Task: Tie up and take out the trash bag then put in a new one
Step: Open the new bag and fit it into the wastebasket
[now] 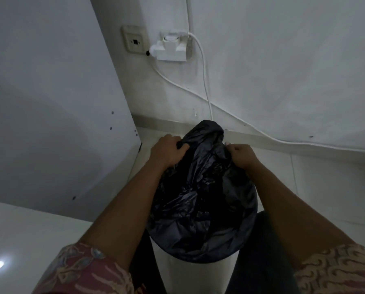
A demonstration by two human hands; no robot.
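Head view. Black trash bag (202, 187) sits on the floor near the wall, between the person's legs; no bin is discernible. Left hand (166, 152) and right hand (242, 155) each have fingers clenched on a bunch of bag mouth. Judgement: gather both bunches evenly, cross over centre, keep tension so the knot seats tight.

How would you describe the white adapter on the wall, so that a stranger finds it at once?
Look at the white wall behind the black trash bag. Above the bag, right of a beige socket plate, sits the blocky white adapter. It alone has white cables leaving it.
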